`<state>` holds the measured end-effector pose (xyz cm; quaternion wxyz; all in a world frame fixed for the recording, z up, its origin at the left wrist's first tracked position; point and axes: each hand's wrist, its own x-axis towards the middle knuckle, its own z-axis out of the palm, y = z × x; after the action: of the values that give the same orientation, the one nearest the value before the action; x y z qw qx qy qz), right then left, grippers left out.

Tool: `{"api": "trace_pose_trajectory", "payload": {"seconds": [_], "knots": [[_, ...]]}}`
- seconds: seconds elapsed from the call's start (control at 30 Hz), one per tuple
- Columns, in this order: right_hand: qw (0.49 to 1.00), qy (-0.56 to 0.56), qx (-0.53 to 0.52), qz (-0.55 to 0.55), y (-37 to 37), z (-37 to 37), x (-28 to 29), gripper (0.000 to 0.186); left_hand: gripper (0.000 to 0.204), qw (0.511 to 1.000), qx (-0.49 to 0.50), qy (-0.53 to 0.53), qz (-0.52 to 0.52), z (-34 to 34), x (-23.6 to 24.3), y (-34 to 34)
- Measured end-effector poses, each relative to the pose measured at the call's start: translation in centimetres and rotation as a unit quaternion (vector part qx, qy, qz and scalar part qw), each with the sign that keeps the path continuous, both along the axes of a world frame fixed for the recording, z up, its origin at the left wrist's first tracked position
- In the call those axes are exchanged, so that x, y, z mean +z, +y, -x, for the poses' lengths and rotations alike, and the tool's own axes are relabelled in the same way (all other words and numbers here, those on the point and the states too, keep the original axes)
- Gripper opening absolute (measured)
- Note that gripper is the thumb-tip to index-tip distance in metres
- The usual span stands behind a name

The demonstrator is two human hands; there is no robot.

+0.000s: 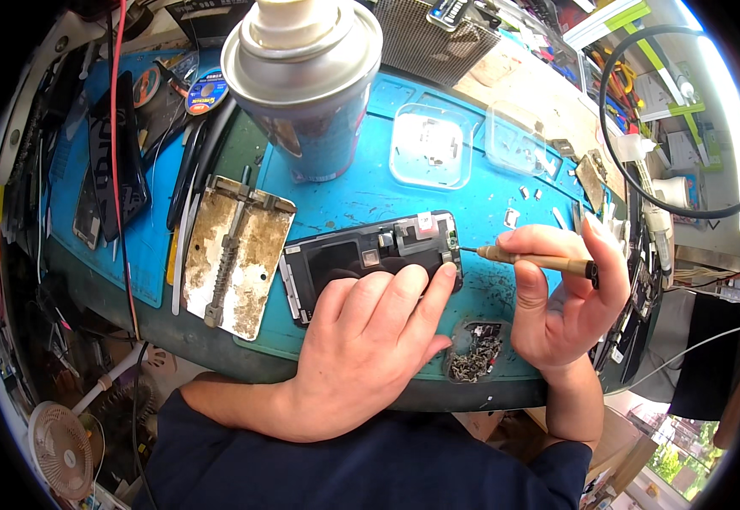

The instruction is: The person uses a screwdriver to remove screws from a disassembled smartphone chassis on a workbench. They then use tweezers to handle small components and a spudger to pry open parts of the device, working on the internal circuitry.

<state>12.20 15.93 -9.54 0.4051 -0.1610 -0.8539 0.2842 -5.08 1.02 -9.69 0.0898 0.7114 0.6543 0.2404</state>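
Observation:
A black phone screen assembly [344, 250] lies face down on the blue work mat, with small metal parts showing on its back. Over its near edge rests my left hand [374, 327], fingers stretched out and the fingertips pressing near its right end. In my right hand [569, 297] is a screwdriver [540, 258] with a tan handle, pinched between the fingers. Its thin tip points left and reaches the right end of the assembly; whether it touches a screw is too small to tell. Just below, a small clear tray [473, 353] holds a heap of tiny screws.
A tall spray can [314, 127] stands behind the assembly. To its left lies a stained metal holder [238, 259] with a spring rod. Clear plastic boxes [431, 146] with small parts sit at the back. Black phone parts [119, 161] and a cable [118, 110] are at the left.

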Motion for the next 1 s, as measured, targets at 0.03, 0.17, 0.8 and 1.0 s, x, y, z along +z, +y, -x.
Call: {"api": "trace_pose_trajectory", "payload": {"seconds": [0.03,0.17,0.8,1.0], "knots": [[1.0,0.0,0.002,-0.001,0.0,0.0,0.0,0.053,0.076,1.0,0.0,0.001,-0.001,0.0,0.0,0.0],[1.0,0.008,0.022,-0.009,0.3,0.1,-0.1,0.052,0.075,1.0,0.001,0.0,-0.001,-0.1,0.0,0.0],[0.997,-0.025,0.041,-0.058,0.7,0.5,1.4,0.039,0.078,1.0,0.002,-0.001,0.003,-0.1,0.0,0.0],[0.997,-0.044,0.032,-0.05,0.7,0.4,1.7,0.044,0.078,1.0,0.0,-0.004,0.005,0.0,0.1,0.0]]}}
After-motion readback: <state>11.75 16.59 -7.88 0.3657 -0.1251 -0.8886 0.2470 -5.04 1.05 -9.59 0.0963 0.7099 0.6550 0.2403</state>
